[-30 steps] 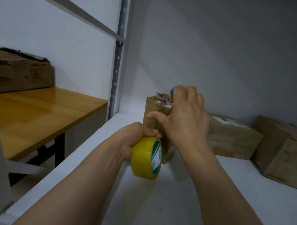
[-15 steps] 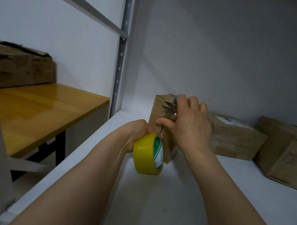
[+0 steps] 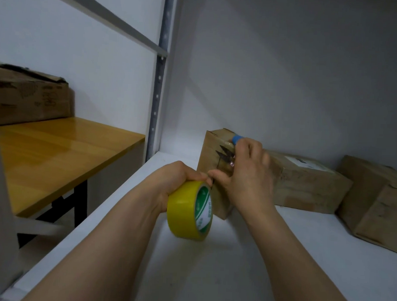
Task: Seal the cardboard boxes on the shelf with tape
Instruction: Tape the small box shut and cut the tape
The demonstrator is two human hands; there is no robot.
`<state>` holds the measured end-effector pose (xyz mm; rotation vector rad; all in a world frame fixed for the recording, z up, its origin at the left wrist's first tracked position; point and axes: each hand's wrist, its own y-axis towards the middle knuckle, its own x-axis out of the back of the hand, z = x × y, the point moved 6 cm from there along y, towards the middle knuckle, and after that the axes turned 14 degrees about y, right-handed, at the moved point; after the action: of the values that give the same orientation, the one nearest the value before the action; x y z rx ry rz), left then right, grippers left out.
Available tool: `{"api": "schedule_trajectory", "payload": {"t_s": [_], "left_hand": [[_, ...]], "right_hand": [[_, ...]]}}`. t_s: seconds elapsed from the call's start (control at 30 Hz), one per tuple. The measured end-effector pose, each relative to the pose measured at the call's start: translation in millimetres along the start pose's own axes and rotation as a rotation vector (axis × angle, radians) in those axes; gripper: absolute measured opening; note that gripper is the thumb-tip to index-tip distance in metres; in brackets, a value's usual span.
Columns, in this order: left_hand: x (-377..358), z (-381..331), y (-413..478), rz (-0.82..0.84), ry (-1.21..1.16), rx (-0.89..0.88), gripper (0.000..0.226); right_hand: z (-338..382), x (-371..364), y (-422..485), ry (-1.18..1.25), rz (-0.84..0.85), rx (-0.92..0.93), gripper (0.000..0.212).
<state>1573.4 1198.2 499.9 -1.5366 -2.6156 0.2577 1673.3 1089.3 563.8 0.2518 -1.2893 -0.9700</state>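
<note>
I am at the cutting step on the upright cardboard box (image 3: 207, 159), which stands on end at the back left of the white shelf (image 3: 188, 274). My left hand (image 3: 178, 183) grips the roll of yellow tape (image 3: 186, 212) from above and holds it just in front of the box's near face. My right hand (image 3: 248, 181) is curled round small blue-handled scissors (image 3: 224, 152), blades parted against the box's upper front, with my thumb stretched down towards the roll. I cannot make out the strip between roll and box. Next, I judge, the blades must close across the taut strip near the cardboard, and then the loose end needs pressing flat. A flat box (image 3: 304, 183) and a tilted box (image 3: 375, 201) wait to the right.
</note>
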Motion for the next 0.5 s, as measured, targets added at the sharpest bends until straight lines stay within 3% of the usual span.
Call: {"api": "schedule_trajectory", "payload": {"t_s": [0.07,0.13,0.2,0.27,0.33,0.43,0.5], "left_hand": [[-0.7,-10.0,-6.2,0.017,-0.039,-0.077,0.039],[-2.8,-20.1,-11.6,0.030,-0.045,-0.159,0.008],[-8.6,-25.9,-16.2,0.069,-0.048,-0.215,0.018],[-14.7,-29.5,-22.6,0.102,-0.040,-0.246,0.013],[-19.6,-29.6,-26.9,0.128,-0.023,-0.254,0.014],[-23.4,-27.7,-28.9,0.153,-0.007,-0.251,0.014],[-25.2,-27.8,-29.1,0.139,0.004,-0.257,0.012]], "right_hand": [[-5.3,2.3,-5.5,0.192,-0.006,0.019,0.085],[-8.6,20.6,-9.5,0.509,-0.121,0.027,0.073],[-17.4,48.2,-13.4,0.675,-0.249,-0.031,0.053],[-34.2,69.4,-16.8,0.613,-0.260,-0.154,0.039],[-60.6,68.1,-23.5,0.490,-0.028,-0.342,0.037],[-92.2,39.2,-51.6,0.173,0.546,-0.578,0.034],[-100.7,32.8,-59.0,-0.015,0.687,-0.577,0.036]]}}
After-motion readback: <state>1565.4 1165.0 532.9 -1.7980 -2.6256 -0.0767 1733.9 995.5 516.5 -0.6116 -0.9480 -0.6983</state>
